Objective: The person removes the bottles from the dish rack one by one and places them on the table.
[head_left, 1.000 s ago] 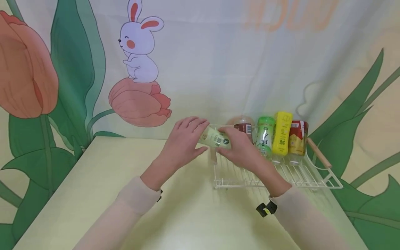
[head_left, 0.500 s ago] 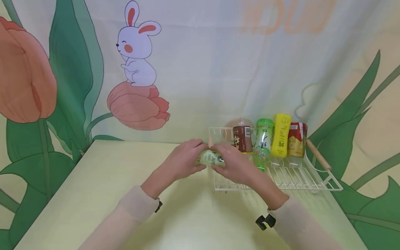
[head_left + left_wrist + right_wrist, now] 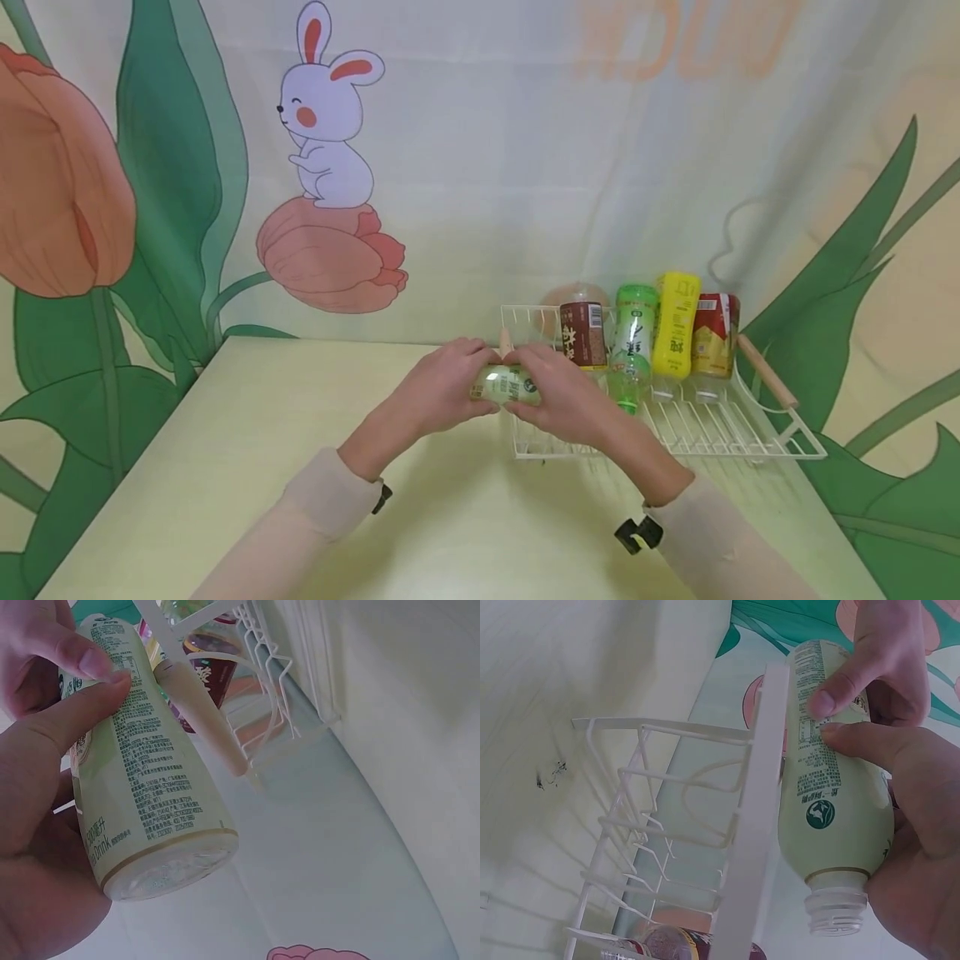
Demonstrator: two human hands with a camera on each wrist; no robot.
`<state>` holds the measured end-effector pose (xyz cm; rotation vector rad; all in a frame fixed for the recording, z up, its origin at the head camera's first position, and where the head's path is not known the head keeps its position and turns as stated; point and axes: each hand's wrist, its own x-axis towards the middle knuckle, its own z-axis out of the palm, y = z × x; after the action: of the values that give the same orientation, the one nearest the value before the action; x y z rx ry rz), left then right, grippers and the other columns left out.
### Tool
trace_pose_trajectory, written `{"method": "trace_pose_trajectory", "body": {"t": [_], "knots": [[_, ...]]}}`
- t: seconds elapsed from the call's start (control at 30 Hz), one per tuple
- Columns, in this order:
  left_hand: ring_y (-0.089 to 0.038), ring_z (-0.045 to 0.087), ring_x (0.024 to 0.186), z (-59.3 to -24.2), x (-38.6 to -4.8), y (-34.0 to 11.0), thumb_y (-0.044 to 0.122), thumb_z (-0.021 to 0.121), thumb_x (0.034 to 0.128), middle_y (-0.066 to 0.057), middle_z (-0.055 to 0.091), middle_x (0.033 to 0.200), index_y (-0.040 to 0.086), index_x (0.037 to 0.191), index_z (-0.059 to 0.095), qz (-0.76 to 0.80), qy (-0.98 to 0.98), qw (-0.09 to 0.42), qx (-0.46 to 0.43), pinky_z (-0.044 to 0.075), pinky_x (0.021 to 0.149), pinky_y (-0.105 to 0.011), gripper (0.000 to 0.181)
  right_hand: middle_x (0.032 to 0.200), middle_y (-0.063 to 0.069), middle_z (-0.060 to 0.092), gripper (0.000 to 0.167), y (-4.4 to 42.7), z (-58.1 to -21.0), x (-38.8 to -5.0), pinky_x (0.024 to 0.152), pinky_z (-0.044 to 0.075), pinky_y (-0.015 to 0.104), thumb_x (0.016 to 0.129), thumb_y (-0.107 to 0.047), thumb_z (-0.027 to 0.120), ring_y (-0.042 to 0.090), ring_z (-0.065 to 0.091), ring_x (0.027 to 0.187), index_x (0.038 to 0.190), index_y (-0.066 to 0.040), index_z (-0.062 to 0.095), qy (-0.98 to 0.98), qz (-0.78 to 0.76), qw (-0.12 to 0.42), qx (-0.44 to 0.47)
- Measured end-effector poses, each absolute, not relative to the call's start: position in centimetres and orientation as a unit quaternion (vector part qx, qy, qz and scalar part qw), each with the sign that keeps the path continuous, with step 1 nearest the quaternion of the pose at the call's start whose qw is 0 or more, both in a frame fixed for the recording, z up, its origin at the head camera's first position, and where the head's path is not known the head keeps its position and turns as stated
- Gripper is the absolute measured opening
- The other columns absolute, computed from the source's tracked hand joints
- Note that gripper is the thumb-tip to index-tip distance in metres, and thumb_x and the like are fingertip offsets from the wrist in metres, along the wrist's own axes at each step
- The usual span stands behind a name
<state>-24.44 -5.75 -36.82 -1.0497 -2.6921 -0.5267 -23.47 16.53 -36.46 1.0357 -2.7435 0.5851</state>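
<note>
Both my hands hold a plastic bottle with a pale green label, lying sideways at the left end of a white wire rack. My left hand grips its base end, and my right hand grips the neck end. In the left wrist view the clear base of the bottle faces the camera, with both thumbs on the printed label. A clear, threaded neck without a cap shows on the bottle in the right wrist view. The palms hide part of the label.
In the wire rack stand a brown-labelled bottle, a green bottle, a yellow bottle and a red-and-gold container. Its wooden handle is at the right. A printed curtain hangs behind the pale table.
Over the first half second both hands brought the bottle down and nearer to me, and it turned more level. Since then hands and bottle have stayed almost still.
</note>
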Motion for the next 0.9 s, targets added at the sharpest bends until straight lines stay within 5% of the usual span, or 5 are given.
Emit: {"method": "trace_pose_trajectory", "body": {"t": [0.43,0.9], "knots": [[-0.019,0.062,0.106,-36.87,-24.55,-5.62,0.03,0.095,0.0819,-0.002,0.068,0.12,0.01,0.127,0.071,-0.18,-0.914,0.088,-0.353,0.059,0.086,-0.035,0.055,0.125,0.008,0.066,0.051,16.8,-36.36,-23.63,0.087,0.06,0.037,0.091,-0.021,0.086,0.023,0.063,0.106,0.132,-0.005,0.061,-0.914,0.21,0.051,0.345],[-0.016,0.061,0.102,-36.34,-24.73,-5.9,0.033,0.094,0.0822,0.0,0.068,0.122,0.01,0.129,0.07,-0.203,-0.918,0.044,-0.338,0.056,0.085,-0.033,0.058,0.137,0.01,0.065,0.057,16.89,-36.16,-23.98,0.102,0.057,0.046,0.094,-0.027,0.084,0.028,0.063,0.124,0.141,-0.005,0.059,-0.92,0.206,0.02,0.334]]}}
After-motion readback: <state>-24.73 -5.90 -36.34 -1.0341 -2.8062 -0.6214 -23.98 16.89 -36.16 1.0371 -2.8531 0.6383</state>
